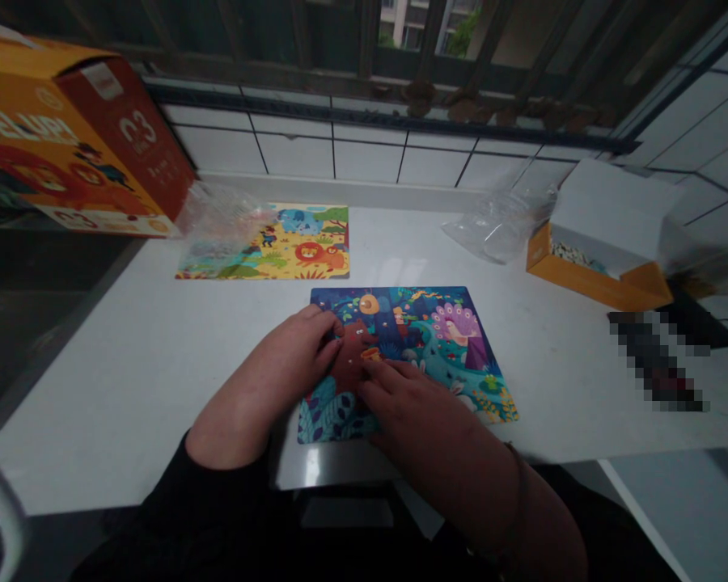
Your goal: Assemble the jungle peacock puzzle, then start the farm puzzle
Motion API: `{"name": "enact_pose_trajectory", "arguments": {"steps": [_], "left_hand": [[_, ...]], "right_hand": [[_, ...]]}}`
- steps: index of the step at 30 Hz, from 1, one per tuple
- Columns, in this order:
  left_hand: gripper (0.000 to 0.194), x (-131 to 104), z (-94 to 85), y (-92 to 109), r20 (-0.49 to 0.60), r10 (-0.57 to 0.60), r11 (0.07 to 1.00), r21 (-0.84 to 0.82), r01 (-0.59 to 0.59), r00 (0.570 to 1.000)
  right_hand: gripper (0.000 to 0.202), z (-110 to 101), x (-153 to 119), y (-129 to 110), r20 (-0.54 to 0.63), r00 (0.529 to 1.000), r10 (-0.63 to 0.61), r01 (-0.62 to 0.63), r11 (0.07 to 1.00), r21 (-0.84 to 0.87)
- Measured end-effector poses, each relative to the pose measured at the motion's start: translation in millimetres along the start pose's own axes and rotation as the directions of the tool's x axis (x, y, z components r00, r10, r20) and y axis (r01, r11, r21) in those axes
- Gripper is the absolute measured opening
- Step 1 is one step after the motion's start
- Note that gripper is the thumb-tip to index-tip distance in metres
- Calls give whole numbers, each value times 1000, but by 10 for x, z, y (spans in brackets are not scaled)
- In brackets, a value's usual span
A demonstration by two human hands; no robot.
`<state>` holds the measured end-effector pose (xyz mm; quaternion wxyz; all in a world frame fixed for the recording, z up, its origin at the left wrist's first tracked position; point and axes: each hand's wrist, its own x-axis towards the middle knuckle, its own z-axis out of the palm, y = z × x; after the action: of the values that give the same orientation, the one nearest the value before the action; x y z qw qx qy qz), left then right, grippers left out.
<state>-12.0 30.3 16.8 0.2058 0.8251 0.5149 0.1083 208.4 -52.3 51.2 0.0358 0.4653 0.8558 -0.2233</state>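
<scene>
One dark picture (pixel 446 347), seemingly complete; left hand (pixel 300 349) and right hand (pixel 416 404) upon it, fingers bent, grip indeterminable; yellow picture (pixel 315 234) behind.

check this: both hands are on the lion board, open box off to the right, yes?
Wrong board: in the head view, the left hand and right hand are on the peacock board, not the lion board; the open box is off to the right.

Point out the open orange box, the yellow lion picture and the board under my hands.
open orange box (pixel 571 275): head view, front wall
yellow lion picture (pixel 319 257): head view, lion area
board (pixel 491 356): head view, right side
</scene>
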Motion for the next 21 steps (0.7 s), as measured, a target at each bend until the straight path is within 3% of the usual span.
{"name": "enact_pose_trajectory", "arguments": {"steps": [4, 7, 10, 13, 16, 21], "left_hand": [[14, 2, -48, 37, -58, 5, 1000, 2, -5, 998], [16, 87, -78, 39, -135, 29, 999, 29, -26, 990], [21, 300, -67, 44, -189, 91, 994, 79, -77, 978], [36, 562, 5, 36, -155, 140, 985, 124, -121, 978], [46, 730, 90, -35, -86, 52, 981, 192, -34, 995], [48, 770, 112, -206, -124, 5, 966, 256, 27, 992]], "right_hand": [[34, -62, -35, -7, 45, 998, 46, -46, 999, 6], [48, -45, -62, 9, 12, 999, 41, -42, 999, 7], [73, -2, -93, 84, -31, 999, 30, -29, 999, 15], [85, 13, -115, 178, 13, 999, 48, -49, 998, 49], [84, -5, -134, 210, 40, 997, 69, -72, 994, 79], [67, -28, -178, 171, 44, 994, 103, -106, 991, 77]]}}
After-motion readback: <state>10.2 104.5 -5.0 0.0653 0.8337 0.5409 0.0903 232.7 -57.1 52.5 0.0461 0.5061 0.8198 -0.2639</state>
